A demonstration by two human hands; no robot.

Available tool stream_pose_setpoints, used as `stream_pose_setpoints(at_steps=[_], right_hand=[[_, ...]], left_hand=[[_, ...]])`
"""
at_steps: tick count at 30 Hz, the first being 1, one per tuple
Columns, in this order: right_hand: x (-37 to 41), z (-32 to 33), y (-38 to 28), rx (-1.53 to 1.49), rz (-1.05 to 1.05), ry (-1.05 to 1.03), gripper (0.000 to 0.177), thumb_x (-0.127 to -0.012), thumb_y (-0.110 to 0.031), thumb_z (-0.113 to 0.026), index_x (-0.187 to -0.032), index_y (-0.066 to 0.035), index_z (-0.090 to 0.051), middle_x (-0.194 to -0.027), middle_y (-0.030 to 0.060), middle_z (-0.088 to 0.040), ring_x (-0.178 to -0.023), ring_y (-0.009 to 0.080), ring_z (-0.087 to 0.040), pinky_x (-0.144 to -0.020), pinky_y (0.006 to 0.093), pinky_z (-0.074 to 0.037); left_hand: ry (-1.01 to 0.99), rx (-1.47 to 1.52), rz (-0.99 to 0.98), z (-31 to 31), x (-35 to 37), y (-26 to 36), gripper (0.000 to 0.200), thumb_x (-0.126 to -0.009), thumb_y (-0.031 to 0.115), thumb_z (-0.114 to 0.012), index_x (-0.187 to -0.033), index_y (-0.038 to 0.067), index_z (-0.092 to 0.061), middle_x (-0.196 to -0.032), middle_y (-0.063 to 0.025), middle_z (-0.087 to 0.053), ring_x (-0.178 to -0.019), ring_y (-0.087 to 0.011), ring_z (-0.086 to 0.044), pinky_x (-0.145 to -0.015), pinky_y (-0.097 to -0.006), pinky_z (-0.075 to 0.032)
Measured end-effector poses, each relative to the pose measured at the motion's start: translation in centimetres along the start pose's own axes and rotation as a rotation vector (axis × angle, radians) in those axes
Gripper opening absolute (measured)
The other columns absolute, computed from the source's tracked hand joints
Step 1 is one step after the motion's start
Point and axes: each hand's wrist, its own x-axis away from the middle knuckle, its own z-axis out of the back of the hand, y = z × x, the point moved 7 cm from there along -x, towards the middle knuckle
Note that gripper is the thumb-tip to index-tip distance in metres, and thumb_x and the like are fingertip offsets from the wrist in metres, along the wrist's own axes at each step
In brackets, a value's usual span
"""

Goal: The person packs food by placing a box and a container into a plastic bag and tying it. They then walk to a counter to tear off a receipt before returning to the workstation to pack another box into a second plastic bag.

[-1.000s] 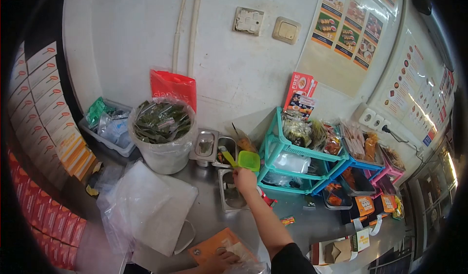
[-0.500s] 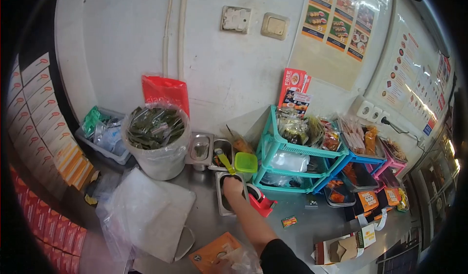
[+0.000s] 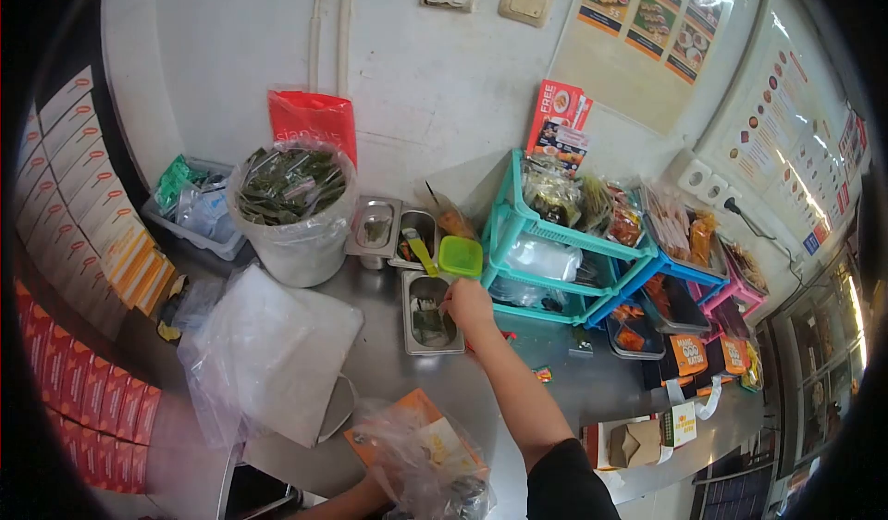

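Observation:
My right hand is at the right rim of a metal tray, its fingers bent and closed; what they hold, if anything, is too small to tell. Small dark green packets lie in that tray. My left hand is low in the frame, mostly hidden behind a clear plastic bag and an orange-and-white box. Just behind the metal tray stand a lime-green container and a yellow-handled tool in a metal pan.
A large bag-lined bucket of green packets stands at the back left, beside a white sheet in plastic. Teal shelves and blue racks hold food packs at right. An open carton lies front right.
The view has tilted down. My right hand has moved from inside the metal tray to its right edge, uncovering the packets. My left forearm has come into view at the bottom, by the plastic bag.

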Motion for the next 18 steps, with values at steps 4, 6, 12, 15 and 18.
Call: stream_pose_setpoints(at_steps=[4,6,12,15,18], right_hand=[[1.6,1.2,1.6,0.055,0.022,-0.001,0.014,-0.065,-0.018,-0.072,-0.076,-0.010,-0.069,-0.075,0.0151,-0.064,-0.070,0.0313,-0.063,-0.067,0.0403,-0.051],[3.0,2.4,2.6,-0.030,0.040,-0.022,0.014,-0.066,-0.019,-0.071,-0.077,-0.010,-0.069,-0.074,0.0156,-0.064,-0.070,0.0319,-0.063,-0.067,0.0405,-0.051],[5.9,3.9,2.3,-0.118,0.119,0.036,0.014,-0.069,-0.019,-0.068,-0.077,-0.008,-0.068,-0.072,0.0158,-0.063,-0.069,0.0328,-0.062,-0.065,0.0407,-0.050],[6.2,3.1,2.5,-0.131,0.107,-0.048,0.012,-0.071,-0.016,-0.065,-0.079,-0.008,-0.068,-0.073,0.0150,-0.064,-0.070,0.0323,-0.062,-0.066,0.0406,-0.050],[5.9,2.1,2.5,-0.208,0.126,-0.035,0.012,-0.072,-0.014,-0.062,-0.081,-0.008,-0.067,-0.076,0.0146,-0.064,-0.071,0.0318,-0.062,-0.068,0.0404,-0.050]], left_hand=[[0.044,-0.024,0.031,1.2,0.9,0.6,0.040,-0.077,0.027,-0.056,-0.113,0.012,-0.052,-0.114,-0.0118,-0.050,-0.107,-0.0278,-0.047,-0.092,-0.0460,-0.035],[0.064,-0.030,0.038,1.7,1.1,1.1,0.038,-0.077,0.027,-0.056,-0.112,0.011,-0.053,-0.113,-0.0118,-0.051,-0.106,-0.0281,-0.048,-0.091,-0.0458,-0.035],[0.121,-0.049,0.037,2.5,0.8,2.0,0.033,-0.078,0.027,-0.055,-0.106,0.010,-0.056,-0.107,-0.0117,-0.054,-0.101,-0.0290,-0.050,-0.088,-0.0449,-0.038],[0.139,-0.054,0.037,2.8,0.8,2.4,0.031,-0.078,0.027,-0.055,-0.104,0.009,-0.057,-0.105,-0.0116,-0.055,-0.099,-0.0295,-0.051,-0.086,-0.0445,-0.039],[0.158,-0.069,0.036,3.2,0.7,2.8,0.030,-0.078,0.027,-0.055,-0.101,0.009,-0.059,-0.102,-0.0116,-0.057,-0.096,-0.0300,-0.052,-0.085,-0.0441,-0.040]])
